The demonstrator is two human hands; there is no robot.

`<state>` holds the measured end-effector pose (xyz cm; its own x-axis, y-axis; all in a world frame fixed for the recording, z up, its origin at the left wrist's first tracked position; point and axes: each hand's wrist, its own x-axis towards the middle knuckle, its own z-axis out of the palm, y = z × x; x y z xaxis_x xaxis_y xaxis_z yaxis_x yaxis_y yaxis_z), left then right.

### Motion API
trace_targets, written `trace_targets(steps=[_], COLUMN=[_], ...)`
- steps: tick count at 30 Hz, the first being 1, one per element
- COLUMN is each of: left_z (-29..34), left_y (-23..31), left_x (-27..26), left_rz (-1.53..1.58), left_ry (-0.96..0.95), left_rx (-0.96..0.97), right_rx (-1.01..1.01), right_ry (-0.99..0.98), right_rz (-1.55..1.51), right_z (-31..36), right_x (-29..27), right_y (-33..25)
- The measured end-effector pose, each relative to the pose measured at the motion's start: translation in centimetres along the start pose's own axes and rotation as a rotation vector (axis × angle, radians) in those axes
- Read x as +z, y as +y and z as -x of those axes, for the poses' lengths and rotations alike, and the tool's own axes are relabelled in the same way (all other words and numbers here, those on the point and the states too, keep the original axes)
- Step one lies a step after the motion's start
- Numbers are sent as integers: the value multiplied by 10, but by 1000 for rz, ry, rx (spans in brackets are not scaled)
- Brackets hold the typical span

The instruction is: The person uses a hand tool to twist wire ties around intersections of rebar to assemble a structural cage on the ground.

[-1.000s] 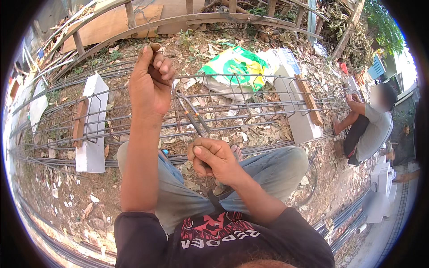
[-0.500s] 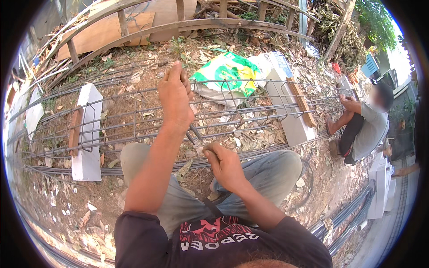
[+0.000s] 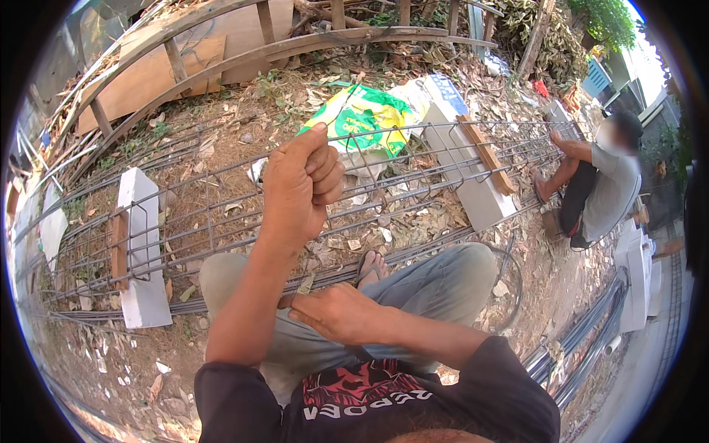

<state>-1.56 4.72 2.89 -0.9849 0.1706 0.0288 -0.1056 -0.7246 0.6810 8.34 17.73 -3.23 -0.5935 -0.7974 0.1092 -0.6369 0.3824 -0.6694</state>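
Sack (image 3: 362,122) and shirt (image 3: 347,387) bear lettering (image 3: 367,410); left hand (image 3: 301,176) fisted over rebar cage (image 3: 391,198), right hand (image 3: 336,311) half-curled, holdings unclear.

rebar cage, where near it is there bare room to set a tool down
Near side: littered dirt between the rod bundle and left sleeve. Beyond the rebar cage: a dirt patch left of the sack. Crowded: around that sack and the right white block.

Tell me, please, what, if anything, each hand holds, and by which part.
The left hand seems to hold a thin wire below its visible upper end; the exact spot is hidden. Whether the right hand holds anything cannot be told.
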Motion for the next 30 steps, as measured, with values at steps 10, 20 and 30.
trace_targets(steps=[10, 20, 30], left_z=[8, -20, -5], left_y=[39, 64, -76], left_x=[-19, -81, -1], left_rz=[147, 385, -154], left_ry=[-126, -2, 309], left_rx=[235, 490, -52], right_rx=[431, 424, 456], right_ry=[182, 522, 791], right_rz=[-555, -550, -390], right_z=[14, 22, 5], right_x=[-59, 18, 0], right_y=[57, 64, 68])
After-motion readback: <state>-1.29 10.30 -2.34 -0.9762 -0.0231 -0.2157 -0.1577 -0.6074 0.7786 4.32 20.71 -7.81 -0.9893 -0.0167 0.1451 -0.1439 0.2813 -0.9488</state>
